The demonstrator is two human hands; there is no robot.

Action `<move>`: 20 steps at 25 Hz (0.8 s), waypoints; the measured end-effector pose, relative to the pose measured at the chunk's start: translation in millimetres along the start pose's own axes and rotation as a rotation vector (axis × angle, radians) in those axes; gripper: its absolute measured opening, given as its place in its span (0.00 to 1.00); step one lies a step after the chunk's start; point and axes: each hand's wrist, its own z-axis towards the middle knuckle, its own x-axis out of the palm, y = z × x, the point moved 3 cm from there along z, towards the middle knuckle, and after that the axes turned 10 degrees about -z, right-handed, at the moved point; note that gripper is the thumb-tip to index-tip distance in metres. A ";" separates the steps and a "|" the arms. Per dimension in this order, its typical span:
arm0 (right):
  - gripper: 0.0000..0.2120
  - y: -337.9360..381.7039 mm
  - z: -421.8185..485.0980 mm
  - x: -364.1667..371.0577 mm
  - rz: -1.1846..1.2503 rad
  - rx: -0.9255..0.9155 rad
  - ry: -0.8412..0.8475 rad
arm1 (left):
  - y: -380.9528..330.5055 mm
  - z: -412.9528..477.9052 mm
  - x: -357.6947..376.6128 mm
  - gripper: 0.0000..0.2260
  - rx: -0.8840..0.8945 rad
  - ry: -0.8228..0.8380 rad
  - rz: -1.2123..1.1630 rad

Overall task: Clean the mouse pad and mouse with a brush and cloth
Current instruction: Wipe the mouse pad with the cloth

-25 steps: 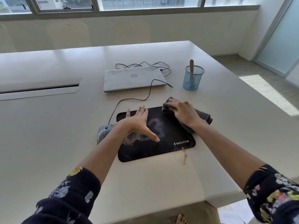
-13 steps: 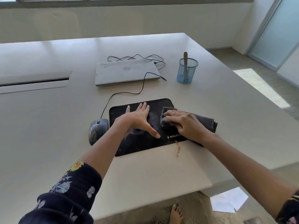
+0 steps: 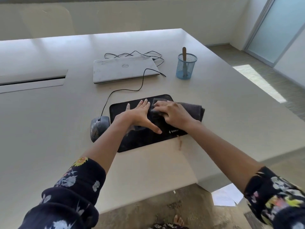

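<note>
Head camera, looking down over a pale table (image 3: 49, 121) at two forearms in dark floral sleeves.

A black mouse pad (image 3: 140, 142) lies just above the centre of the picture, with part of a white logo at its 4 o'clock corner. The left hand (image 3: 140, 116) lies flat on the middle of the pad, fingers straight and pointing to 12 o'clock, thumb spread wide toward 4 o'clock.

The right hand (image 3: 171, 113) sits just beside it, at the pad's 2 o'clock corner. Its fingers curl over the near end of a folded dark grey cloth (image 3: 193, 109) and press it onto the pad. The rest of the cloth runs off the pad's 3 o'clock edge onto the table.

A grey wired mouse (image 3: 99, 128) rests on the table, touching the pad's 9 o'clock edge. Its black cable (image 3: 125, 90) curves up toward a closed white Dell laptop (image 3: 123, 70) at 12 o'clock from the pad.

At 1 o'clock from the pad stands a blue mesh cup (image 3: 186, 70), well apart from it. A wooden-handled brush (image 3: 184, 55) stands upright in the cup, bristles down.

A small brownish stain (image 3: 179, 144) marks the table just beside the pad's 5 o'clock corner.

At the picture's 5 o'clock, white papers (image 3: 226, 195) lie on the floor below the table's edge.
</note>
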 end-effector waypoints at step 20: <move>0.15 -13.3 -8.1 11.7 0.202 -0.025 0.062 | -1.3 -4.5 1.7 0.65 -0.019 0.033 -0.045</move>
